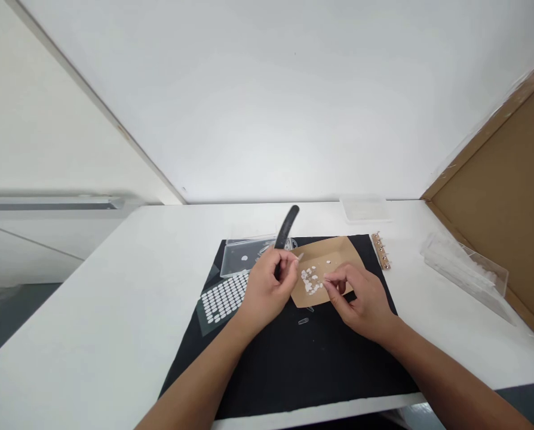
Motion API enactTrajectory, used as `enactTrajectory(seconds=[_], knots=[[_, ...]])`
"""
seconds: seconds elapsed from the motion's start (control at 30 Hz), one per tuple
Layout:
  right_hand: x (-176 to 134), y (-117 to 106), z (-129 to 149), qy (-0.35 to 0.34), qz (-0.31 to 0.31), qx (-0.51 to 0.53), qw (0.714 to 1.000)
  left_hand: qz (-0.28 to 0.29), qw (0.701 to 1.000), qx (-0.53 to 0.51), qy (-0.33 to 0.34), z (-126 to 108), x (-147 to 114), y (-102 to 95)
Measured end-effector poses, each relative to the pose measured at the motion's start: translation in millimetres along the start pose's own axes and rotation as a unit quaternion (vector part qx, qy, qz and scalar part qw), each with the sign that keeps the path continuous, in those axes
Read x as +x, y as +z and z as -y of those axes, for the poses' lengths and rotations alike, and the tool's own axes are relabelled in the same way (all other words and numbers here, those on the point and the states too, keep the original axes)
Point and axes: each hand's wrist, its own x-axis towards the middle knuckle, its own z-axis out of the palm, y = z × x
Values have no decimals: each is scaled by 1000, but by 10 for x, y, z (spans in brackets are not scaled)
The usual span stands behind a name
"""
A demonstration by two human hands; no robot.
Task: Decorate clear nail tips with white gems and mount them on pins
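My left hand (270, 280) is closed around a black curved nail file (287, 227), which points up and away. A small clear nail tip (300, 257) pokes out between the thumb and forefinger of that hand. My right hand (359, 298) is in a pinch over the right side of a brown paper tray (338, 248); whatever the fingertips hold is too small to name. Small white scraps (310, 280) lie scattered in the tray between the hands. Just in front of the tray, a loose clear nail tip (303, 321) rests on the black cloth (303, 370).
Left of my hands lies a sheet of white oval stickers (224, 297), with a clear plastic case (238, 258) behind it. A small rack with metal pegs (380, 251) stands right of the cloth. Clear containers (365, 209) and a transparent box (466, 269) sit farther right, beside a cardboard panel (504, 197).
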Motion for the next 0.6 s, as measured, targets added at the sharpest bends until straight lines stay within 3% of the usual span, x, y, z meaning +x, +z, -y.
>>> enactTrajectory(seconds=[0.2, 0.6], knots=[[21, 31, 61, 108, 4, 137, 985, 86, 989, -118, 14, -163, -158, 105], [2, 69, 138, 205, -34, 242, 948, 22, 988, -65, 139, -132, -235, 148]])
